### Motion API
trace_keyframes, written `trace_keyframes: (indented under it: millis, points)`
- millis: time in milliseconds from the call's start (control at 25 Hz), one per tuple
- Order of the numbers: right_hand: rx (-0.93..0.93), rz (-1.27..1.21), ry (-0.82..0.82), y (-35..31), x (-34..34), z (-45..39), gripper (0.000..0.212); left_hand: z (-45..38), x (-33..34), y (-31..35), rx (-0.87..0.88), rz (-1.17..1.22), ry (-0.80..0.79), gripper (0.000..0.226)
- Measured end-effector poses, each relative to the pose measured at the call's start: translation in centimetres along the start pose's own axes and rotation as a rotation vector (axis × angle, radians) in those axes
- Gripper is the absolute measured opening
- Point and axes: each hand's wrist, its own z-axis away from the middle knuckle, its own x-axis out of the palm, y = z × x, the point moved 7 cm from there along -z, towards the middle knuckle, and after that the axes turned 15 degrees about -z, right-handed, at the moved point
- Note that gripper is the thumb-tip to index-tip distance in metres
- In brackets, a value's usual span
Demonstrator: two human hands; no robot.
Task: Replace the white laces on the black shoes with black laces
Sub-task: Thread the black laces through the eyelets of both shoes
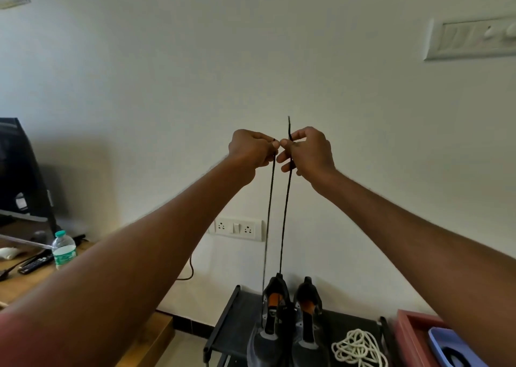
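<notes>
— Against the pale wall (251, 59), what fills the view?

— Two bare arms raised high, hands nearly touching. Below them stands a black rack (240, 322) with the pair of black shoes (290, 324) on its top shelf, toes toward the camera. At far left is a wooden desk (19, 283); at far right, a red tray (407, 327).

— And the hands?

— The left hand (251, 150) pinches one end of the black lace (284, 221) between thumb and forefinger, the other fingers curled. The right hand (307, 150) pinches the other strand, whose tip sticks up above the fingers. Both strands run taut down to the left-side shoe.

— Smaller things?

— A heap of white laces (358, 348) lies on the rack just right of the shoes. A water bottle (64, 250) stands on the desk, and a socket plate (237, 228) sits on the wall behind the strands.
</notes>
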Motion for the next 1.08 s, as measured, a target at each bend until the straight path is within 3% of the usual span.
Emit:
trace_keyframes:
  millis: [240,360,680,840,1080]
  points:
    - [0.027,0.018,-0.011,1.1,0.1,-0.1,0.018,-0.4,-0.3,-0.4,-0.028,0.091,0.001,0.006]
    - [0.062,-0.075,-0.030,1.6,0.4,0.0,0.010,-0.7,-0.5,-0.4,-0.023,0.077,0.010,0.004]
    - [0.280,-0.327,-0.021,5.2,1.7,1.4,0.015,-1.2,-0.5,-2.1,0.019,0.126,-0.009,0.007]
    - [0.268,-0.385,0.034,2.0,1.6,-0.8,0.017,-2.2,-0.3,-1.5,0.015,0.117,-0.014,0.009]
    - [0.273,-0.305,-0.036,0.0,2.7,-1.7,0.016,-2.6,-0.6,-1.0,0.002,0.057,-0.014,0.008]
